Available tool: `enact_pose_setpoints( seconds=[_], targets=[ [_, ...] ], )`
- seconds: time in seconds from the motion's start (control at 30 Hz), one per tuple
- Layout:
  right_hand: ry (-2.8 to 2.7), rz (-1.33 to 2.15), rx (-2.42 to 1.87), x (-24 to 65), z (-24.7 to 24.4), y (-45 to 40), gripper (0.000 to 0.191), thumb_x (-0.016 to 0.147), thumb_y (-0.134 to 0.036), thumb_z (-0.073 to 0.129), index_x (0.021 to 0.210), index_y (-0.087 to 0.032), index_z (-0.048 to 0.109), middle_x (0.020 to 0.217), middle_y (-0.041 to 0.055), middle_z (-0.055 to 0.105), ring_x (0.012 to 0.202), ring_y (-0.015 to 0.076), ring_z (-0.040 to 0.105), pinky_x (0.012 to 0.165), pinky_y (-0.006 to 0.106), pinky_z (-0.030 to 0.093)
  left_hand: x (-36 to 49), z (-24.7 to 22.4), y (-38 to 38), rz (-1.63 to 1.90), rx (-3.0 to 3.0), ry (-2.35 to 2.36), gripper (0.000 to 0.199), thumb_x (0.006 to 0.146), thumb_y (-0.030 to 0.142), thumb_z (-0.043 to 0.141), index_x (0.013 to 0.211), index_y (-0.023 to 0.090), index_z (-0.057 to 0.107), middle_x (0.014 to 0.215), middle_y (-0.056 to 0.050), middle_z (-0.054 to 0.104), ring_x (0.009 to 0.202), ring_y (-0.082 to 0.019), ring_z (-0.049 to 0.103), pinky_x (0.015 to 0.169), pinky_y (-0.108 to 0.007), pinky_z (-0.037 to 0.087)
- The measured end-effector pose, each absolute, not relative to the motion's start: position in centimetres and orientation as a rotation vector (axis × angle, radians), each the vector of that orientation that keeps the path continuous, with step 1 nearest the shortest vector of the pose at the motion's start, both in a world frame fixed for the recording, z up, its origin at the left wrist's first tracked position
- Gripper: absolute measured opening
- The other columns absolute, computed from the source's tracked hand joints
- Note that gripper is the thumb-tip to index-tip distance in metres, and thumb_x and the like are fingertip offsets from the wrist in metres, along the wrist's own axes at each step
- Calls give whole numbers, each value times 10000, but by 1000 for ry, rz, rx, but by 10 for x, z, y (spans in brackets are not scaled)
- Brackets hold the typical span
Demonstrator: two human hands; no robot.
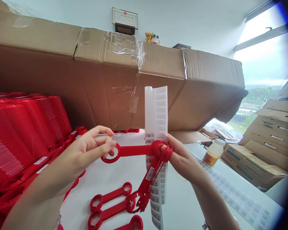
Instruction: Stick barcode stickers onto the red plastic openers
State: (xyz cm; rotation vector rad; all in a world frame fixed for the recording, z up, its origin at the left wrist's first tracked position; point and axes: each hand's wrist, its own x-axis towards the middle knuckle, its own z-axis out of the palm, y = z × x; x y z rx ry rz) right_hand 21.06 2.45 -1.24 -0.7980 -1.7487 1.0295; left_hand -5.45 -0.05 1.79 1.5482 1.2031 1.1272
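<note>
My left hand (96,147) pinches the ringed left end of a red plastic piece (136,150), which lies level in front of me. The other end of that piece meets my right hand (180,153), whose fingers are closed around several red pieces (150,174) hanging down, one with a barcode label. A long white strip of barcode labels (160,111) stands upright behind the pieces at my right hand; its lower part hangs toward the table. My right fingertips are partly hidden behind the red rings.
More red pieces (114,195) lie on the white table (177,207). Stacked red pieces (26,131) fill the left. A large cardboard box (105,92) spans the back. A jar (214,151), label sheets (240,195) and cartons (252,163) are at the right.
</note>
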Motion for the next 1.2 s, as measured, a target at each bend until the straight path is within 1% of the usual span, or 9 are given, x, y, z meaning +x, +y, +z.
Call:
enact_pose_setpoints(
  seconds=[0.13,0.23,0.3,0.43,0.5,0.63,0.93,1.13,1.2],
  targets=[
    [-1738,980,-834,206,-13,22,251,963,-157,469,1068,-236,683,1021,19,721,896,178,657,703,268,539,-52,17,-1,1186,1550,1229,335,790,585,713,950,306,617,677,9,598,619,-162,475,495,-194,385],
    [-1741,879,-890,199,-16,20,264,959,-135,434,1048,-222,666,993,17,704,830,166,622,668,268,508,-49,12,-3,1112,1673,1450,361,815,613,672,1007,313,615,804,-1,675,579,-160,456,465,-220,335],
    [-1764,848,-930,195,-18,18,254,944,-108,418,1007,-221,637,918,0,685,781,157,594,643,265,479,-46,8,-5,1038,1821,1628,323,859,588,636,1047,325,629,941,-6,715,632,-172,517,539,-244,389],
    [-1825,855,-955,186,-23,13,224,909,-62,384,885,-231,530,801,-32,621,766,155,562,642,270,440,-30,3,-8,1037,1938,1640,232,913,546,586,997,347,668,1117,15,727,948,-246,632,794,-324,452],
    [-1835,854,-956,181,-26,10,211,905,-62,379,871,-232,499,799,-33,614,731,151,538,621,273,426,-19,2,-9,1082,1924,1607,210,918,530,584,932,345,685,1068,29,738,1013,-260,636,845,-354,442],
    [-1790,856,-949,172,-34,6,206,902,-65,394,922,-238,506,852,-22,638,728,155,551,594,275,414,-3,-2,-6,1209,1864,1635,143,906,426,622,833,327,697,936,39,737,972,-251,655,867,-389,433],
    [-1742,819,-916,162,-40,4,242,905,-47,401,966,-253,512,882,-10,660,772,173,591,700,308,467,1,-8,-1,1345,1836,1670,174,916,449,625,849,333,737,996,16,763,1030,-283,652,905,-444,458],
    [-1801,745,-1026,163,-45,5,245,869,-40,402,956,-256,477,859,-4,653,782,193,587,702,321,453,6,-16,0,1460,1903,1801,180,902,433,663,779,331,747,846,5,786,1089,-336,651,1024,-514,437],
    [-1820,722,-1044,164,-46,7,252,852,-32,396,954,-250,472,871,2,651,759,187,572,689,318,446,8,-20,1,1495,2071,1841,191,922,377,649,758,306,719,807,15,783,1001,-303,677,1092,-520,404]
  ],
)
